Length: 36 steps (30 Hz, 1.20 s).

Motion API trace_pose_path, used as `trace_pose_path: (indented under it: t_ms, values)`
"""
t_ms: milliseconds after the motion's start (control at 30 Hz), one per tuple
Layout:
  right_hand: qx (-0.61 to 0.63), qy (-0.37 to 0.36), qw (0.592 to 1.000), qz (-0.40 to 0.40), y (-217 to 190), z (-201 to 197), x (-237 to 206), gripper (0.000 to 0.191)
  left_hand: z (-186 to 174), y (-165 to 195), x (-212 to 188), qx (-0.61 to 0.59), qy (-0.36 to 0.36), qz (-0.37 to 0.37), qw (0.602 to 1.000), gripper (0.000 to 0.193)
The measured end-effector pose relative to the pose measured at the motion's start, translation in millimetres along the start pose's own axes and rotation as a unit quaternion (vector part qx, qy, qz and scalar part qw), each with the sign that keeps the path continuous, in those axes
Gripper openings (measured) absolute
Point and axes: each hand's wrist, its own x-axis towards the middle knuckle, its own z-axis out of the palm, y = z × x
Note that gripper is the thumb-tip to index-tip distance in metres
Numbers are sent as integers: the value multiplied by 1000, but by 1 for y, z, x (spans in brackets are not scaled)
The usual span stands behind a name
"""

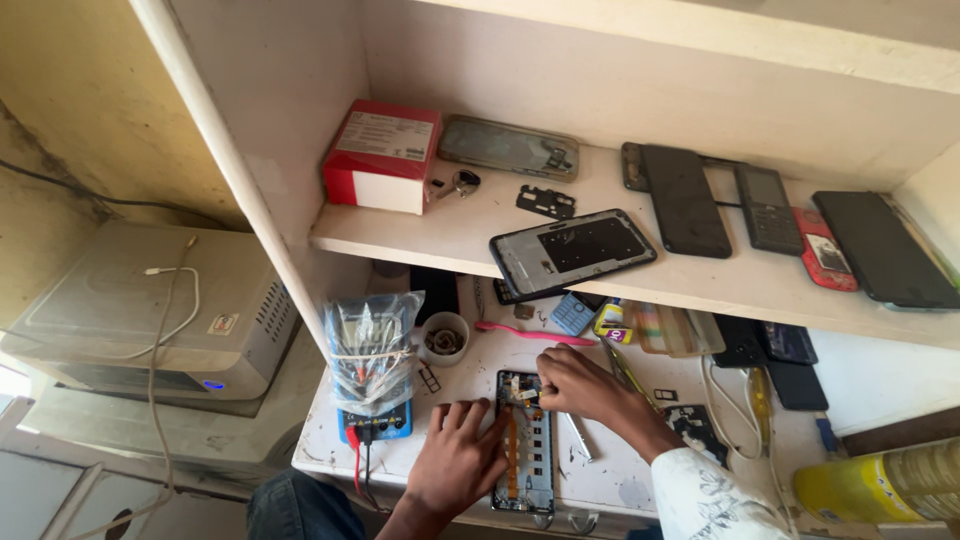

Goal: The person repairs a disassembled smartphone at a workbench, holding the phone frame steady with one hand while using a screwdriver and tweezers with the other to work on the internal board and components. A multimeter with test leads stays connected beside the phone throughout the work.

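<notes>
White-stained worktop (620, 490) nearest, bearing opened black phone chassis with orange flex cable (523, 442). Left hand (458, 462) flat, fingers spread, pressing its edge. Right hand (580, 385) pinched at its top end; pinched item too small to tell. Beyond, shelf (440, 235) with red-and-white cardboard box (381, 155).

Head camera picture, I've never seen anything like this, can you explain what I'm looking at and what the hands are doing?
This single picture comes from a camera worn on a person's head, looking down at a white workbench. No machine is at work, only two bare hands. The left hand rests flat beside an opened phone with its insides showing, steadying it. The right hand touches the phone's top end; whether it pinches a small part is unclear. Nearby lie a blue meter under a plastic bag, a small cup, a pink tool and a metal tool. The shelf above carries a red box and several phones and phone frames.
</notes>
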Motion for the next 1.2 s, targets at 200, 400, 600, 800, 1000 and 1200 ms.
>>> trace_pose_path:
  t_ms: [200,400,600,800,1000,1200]
  values:
    - [-16,7,1000,5,-1,-3,1,19,2,-2,0,8,-7,-2,1000,56]
    - [99,49,990,86,3,-8,-23,19,0,-4,-2,4,-4,-1,1000,56]
    - [136,154,973,107,15,18,-62,18,3,-4,-4,5,3,-1,1000,54]
    - [73,199,977,2,29,25,-68,13,6,0,-5,8,-6,1,1000,56]
    - [125,176,976,12,22,17,-70,10,6,-1,-4,8,2,-5,1000,54]
    - [138,161,977,32,9,12,-70,15,3,-3,-5,7,1,-3,1000,53]
